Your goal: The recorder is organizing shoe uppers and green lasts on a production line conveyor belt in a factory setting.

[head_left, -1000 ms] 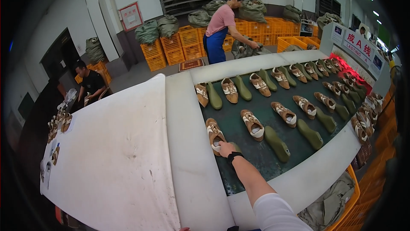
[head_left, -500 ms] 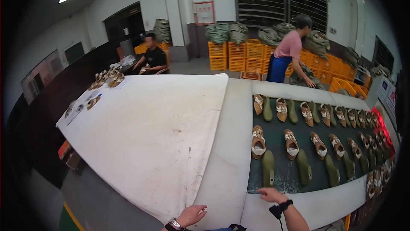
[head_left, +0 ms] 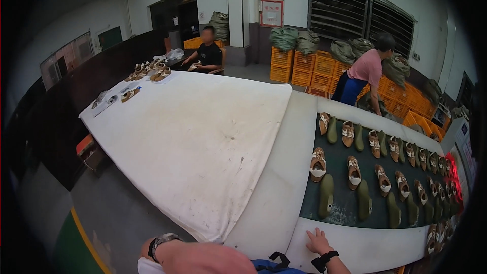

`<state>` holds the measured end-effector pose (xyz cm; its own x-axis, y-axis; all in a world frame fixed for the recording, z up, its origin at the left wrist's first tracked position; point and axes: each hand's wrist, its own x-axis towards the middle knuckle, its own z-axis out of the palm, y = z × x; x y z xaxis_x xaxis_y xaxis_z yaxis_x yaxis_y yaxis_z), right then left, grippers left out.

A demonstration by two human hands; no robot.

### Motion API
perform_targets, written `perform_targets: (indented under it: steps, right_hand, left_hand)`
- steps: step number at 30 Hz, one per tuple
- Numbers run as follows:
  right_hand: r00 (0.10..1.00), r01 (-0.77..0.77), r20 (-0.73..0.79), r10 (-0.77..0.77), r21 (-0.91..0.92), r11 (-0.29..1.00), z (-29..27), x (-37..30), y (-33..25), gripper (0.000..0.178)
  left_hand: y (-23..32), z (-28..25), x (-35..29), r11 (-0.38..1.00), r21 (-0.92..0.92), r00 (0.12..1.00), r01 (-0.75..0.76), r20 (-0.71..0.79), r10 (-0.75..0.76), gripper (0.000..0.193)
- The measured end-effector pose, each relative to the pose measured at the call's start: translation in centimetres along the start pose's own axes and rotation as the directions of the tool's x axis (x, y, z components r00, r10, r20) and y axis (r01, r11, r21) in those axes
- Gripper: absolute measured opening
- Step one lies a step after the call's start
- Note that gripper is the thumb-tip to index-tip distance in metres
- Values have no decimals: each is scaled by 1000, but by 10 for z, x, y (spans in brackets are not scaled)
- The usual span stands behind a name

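My right hand (head_left: 318, 242) is open, fingers spread, over the white strip (head_left: 355, 238) at the near edge of a dark green belt (head_left: 339, 215). Nothing is in it. Closest to its fingers is a green shoe last (head_left: 326, 197), lying on the belt below a brown and white sneaker (head_left: 318, 165). More such sneakers and lasts lie in two rows to the right. My left hand (head_left: 215, 259), large and blurred, is at the bottom edge, close to the camera; a watch (head_left: 165, 239) is on its wrist. Its fingers are hidden.
A white-covered table (head_left: 203, 137) spreads out on the left, with several sneakers (head_left: 152, 71) on its far corner. One person (head_left: 209, 53) sits behind it. Another person (head_left: 364, 71) bends beside orange crates (head_left: 304, 63). Red light (head_left: 452, 177) glows at the belt's right end.
The view has shifted, so the table and belt appear further right. My left hand has risen closer to the camera. My right hand has spread its fingers. The standing person bends lower.
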<state>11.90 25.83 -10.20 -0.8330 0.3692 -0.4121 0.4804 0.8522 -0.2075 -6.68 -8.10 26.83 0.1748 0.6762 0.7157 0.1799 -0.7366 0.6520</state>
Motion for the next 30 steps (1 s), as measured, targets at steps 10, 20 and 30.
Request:
perform_targets:
  steps: [10,20,30]
  right_hand:
    - [995,-81,57,79,29,996,4,5,-11,69]
    - [989,-123,91,120,29,992,6,10,-16,70]
    - [990,-120,77,117,25,993,-2,13,-28,65]
  left_hand:
    - [17,35,25,959,-221,945,-179,232,229,31]
    - [9,31,23,954,-224,913,-198,313,263,25]
    - [-2,20,20,930,-299,924,-213,249,291,27]
